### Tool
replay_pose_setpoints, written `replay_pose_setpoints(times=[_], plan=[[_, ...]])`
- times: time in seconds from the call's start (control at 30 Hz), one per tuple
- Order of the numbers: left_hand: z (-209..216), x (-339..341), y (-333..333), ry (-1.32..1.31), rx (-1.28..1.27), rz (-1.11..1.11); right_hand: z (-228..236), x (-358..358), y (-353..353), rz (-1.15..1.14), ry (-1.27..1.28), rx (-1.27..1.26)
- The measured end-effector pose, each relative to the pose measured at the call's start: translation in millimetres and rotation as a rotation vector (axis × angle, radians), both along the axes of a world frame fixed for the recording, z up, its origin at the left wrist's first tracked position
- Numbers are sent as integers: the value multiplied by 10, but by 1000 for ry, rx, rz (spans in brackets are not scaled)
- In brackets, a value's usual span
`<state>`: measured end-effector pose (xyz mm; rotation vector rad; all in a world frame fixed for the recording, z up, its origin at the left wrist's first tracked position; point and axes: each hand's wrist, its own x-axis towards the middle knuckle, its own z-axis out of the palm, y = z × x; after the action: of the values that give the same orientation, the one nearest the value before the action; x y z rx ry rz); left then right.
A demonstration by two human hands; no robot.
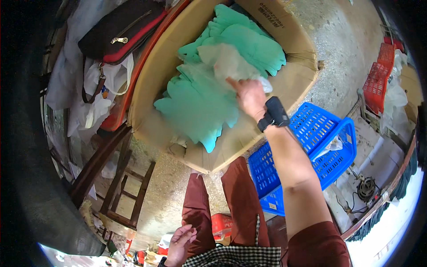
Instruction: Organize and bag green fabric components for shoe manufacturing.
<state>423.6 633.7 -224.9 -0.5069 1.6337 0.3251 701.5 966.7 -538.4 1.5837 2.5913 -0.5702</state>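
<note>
A large cardboard box (240,151) stands open in front of me. Inside lie two heaps of flat teal-green pieces with rounded ends, a far heap (249,40) and a near heap (191,102); I cannot tell their kind. Between the heaps is a crumpled, see-through plastic bag (231,62). My right hand (251,97) reaches into the box with its fingers closed on the bag's right part, the index finger pointing left. The near heap looks hazy and smeared. Low by my lap, my left hand (180,242) has its fingers curled in, with nothing visible in them.
A blue plastic basket (307,153) stands right of the box, beneath my right forearm. Red baskets (378,78) are farther right. A black bag with red trim (120,33) lies at the left, above a dark wooden stool (126,191). A fan-like device (366,189) sits lower right.
</note>
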Motion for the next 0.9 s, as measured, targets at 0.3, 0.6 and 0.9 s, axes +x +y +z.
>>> replay_pose_setpoints(times=[0.3,0.6,0.9], plan=[[-49,37,21,8,-13,8,-139,183,110,-68,-230,-18],[-58,35,-142,1,-5,57,-223,31,119,-50,-300,-351],[163,-11,-103,16,73,95,366,29,-88,-271,300,20]])
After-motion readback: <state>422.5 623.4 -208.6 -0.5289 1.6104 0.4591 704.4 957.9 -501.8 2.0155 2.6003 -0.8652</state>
